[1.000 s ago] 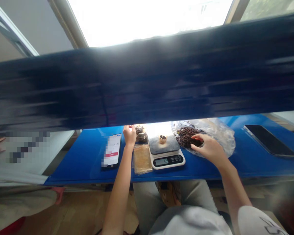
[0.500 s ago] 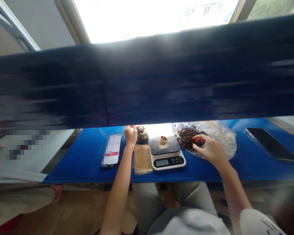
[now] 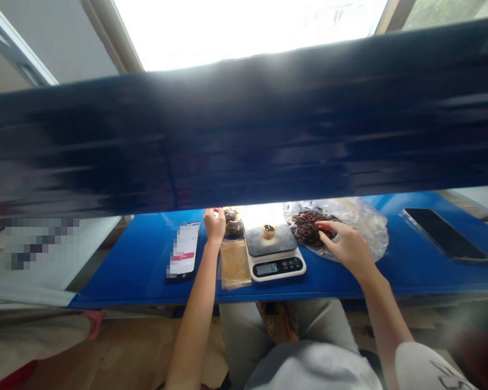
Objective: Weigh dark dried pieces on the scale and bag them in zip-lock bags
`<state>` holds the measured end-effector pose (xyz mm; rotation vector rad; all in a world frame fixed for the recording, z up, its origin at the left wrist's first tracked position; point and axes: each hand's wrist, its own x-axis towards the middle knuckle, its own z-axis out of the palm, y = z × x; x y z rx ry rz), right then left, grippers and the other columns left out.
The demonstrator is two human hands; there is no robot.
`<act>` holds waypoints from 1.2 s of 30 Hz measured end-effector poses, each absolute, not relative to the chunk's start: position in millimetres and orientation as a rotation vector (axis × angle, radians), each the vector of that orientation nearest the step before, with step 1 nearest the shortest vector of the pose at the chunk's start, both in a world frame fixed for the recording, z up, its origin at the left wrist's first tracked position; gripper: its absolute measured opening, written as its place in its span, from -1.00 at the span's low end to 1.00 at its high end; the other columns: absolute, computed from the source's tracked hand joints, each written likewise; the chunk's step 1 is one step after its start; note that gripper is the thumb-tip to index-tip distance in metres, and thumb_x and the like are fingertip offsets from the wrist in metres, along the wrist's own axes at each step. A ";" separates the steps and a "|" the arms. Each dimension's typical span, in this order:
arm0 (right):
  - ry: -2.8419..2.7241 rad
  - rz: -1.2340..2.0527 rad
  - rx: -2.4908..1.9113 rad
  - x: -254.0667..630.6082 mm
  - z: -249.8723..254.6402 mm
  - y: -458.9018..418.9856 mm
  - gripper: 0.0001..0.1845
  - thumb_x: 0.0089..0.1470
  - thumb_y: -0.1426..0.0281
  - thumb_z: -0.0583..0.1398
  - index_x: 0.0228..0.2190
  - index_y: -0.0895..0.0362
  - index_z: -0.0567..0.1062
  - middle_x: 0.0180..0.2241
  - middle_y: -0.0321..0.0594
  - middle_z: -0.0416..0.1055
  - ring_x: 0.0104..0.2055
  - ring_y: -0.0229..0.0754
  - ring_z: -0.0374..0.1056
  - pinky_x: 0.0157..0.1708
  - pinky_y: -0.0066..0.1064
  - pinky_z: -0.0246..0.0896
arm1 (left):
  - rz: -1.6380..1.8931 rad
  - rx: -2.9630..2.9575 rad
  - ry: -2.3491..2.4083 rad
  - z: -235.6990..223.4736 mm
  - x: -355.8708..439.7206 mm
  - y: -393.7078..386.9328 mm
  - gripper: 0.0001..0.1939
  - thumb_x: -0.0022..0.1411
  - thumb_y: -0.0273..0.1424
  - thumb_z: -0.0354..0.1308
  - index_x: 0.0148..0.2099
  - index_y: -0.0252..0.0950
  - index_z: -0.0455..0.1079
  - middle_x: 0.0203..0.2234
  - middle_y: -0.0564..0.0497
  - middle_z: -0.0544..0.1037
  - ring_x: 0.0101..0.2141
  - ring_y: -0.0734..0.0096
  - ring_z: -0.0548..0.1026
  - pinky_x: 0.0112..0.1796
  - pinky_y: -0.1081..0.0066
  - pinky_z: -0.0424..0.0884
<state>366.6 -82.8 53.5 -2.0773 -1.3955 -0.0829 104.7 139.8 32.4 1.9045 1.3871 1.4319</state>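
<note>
My left hand [image 3: 214,226] stands with curled fingers at the far edge of the blue table, next to a dark round container of brown pieces [image 3: 233,222]. Whether it holds anything is hidden. My right hand [image 3: 347,247] rests its fingertips on dark brown beans [image 3: 306,229] inside a clear plastic bag [image 3: 361,227]. Between my hands sits a white kitchen scale [image 3: 273,268], reading 32. A small paper cup [image 3: 269,232] with dark pieces stands on its platform.
A lit phone [image 3: 183,250] with a pixelated screen lies left of a flat brown packet [image 3: 235,264]. A dark phone [image 3: 445,234] lies at the right on the blue table [image 3: 117,287]. A dark blurred band [image 3: 244,141] crosses the upper view.
The whole view has shifted slightly left. My right fingertips have moved a little farther onto the beans. The scale still reads 32.
</note>
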 end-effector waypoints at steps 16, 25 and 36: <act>-1.497 -0.104 -2.095 361.2 53.4 -79.6 -0.69 0.00 0.26 0.17 -0.19 0.07 0.55 -0.17 -0.17 0.55 -0.08 0.08 0.42 -0.12 -0.07 0.24 | 1.450 1.923 1.357 37.1 105.8 135.9 -0.82 0.12 -0.49 -0.05 -0.37 -0.24 0.37 -0.37 -0.04 0.50 -0.28 0.29 0.45 -0.18 0.31 0.35; -1.427 -0.069 -1.987 361.5 59.0 -75.3 -0.72 0.00 0.37 0.14 -0.23 0.07 0.55 -0.32 -0.18 0.58 -0.24 0.00 0.48 -0.20 -0.15 0.34 | 1.435 1.906 1.346 42.9 107.4 136.3 -0.80 0.12 -0.51 -0.06 -0.38 -0.23 0.38 -0.35 -0.03 0.52 -0.28 0.31 0.45 -0.21 0.33 0.36; -1.459 -0.105 -1.902 375.1 39.3 -82.4 -0.67 -0.02 0.31 0.19 -0.19 0.13 0.54 -0.11 -0.04 0.52 -0.05 0.08 0.44 -0.06 -0.08 0.34 | 1.534 1.912 1.328 42.2 97.4 140.5 -0.81 0.13 -0.42 -0.06 -0.36 -0.25 0.39 -0.36 -0.04 0.52 -0.32 0.33 0.45 -0.28 0.36 0.35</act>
